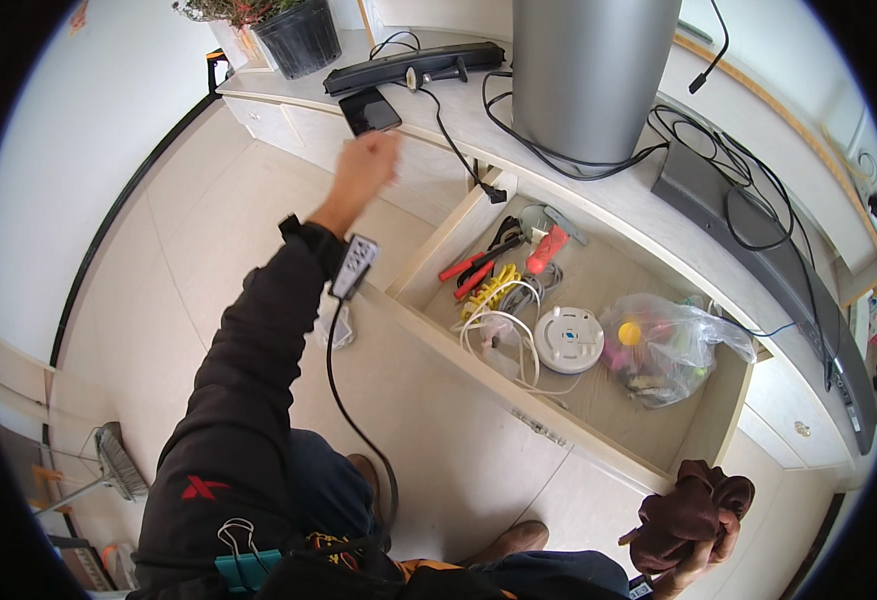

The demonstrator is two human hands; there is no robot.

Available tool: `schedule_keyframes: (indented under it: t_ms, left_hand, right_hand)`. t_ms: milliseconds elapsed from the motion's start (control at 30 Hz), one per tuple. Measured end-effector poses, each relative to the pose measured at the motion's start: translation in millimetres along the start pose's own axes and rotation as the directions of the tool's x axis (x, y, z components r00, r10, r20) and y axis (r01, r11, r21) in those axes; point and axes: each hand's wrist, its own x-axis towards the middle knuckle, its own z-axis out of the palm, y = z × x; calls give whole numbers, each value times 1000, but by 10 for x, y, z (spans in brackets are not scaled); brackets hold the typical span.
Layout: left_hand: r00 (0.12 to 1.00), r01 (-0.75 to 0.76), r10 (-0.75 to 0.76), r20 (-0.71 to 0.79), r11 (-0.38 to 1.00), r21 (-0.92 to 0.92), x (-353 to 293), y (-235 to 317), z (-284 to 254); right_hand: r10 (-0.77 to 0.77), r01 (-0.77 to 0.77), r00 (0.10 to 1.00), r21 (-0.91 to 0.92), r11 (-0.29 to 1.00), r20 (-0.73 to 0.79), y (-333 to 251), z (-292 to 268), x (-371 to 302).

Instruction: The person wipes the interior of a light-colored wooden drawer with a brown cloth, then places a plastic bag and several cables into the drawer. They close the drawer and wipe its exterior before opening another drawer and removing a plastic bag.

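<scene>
My left hand (364, 168) is stretched out to the counter's front edge, just below a black phone (370, 109) that overhangs it. The hand is blurred, so its fingers are hard to read. A small grey plug-like device (355, 265) with a black cable hangs at that wrist. My right hand (701, 560) is low at the right, closed on a bunched dark brown cloth (694, 510). Between them an open drawer (479, 365) holds red-handled tools (549, 248), a yellow and white coil of cables (494, 300), a round white device (569, 340) and a clear plastic bag (664, 345) of small items.
On the counter stand a tall silver cylinder (594, 70), a long black bar (414, 65), a potted plant (299, 35) and tangled black cables (559, 155). A long dark unit (769, 250) lies at the right. A brush (119, 460) lies on the floor at the left.
</scene>
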Motion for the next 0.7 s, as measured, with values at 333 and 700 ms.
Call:
schedule_keyframes:
  t_ms: [333, 700]
  left_hand:
    - [947, -218, 293, -128, 885, 411, 1229, -13, -16]
    - [929, -370, 242, 281, 560, 741, 2033, -153, 277]
  right_hand:
    - [12, -13, 996, -12, 1000, -86, -66, 150, -52]
    - [33, -39, 985, -33, 999, -169, -101, 282, -15]
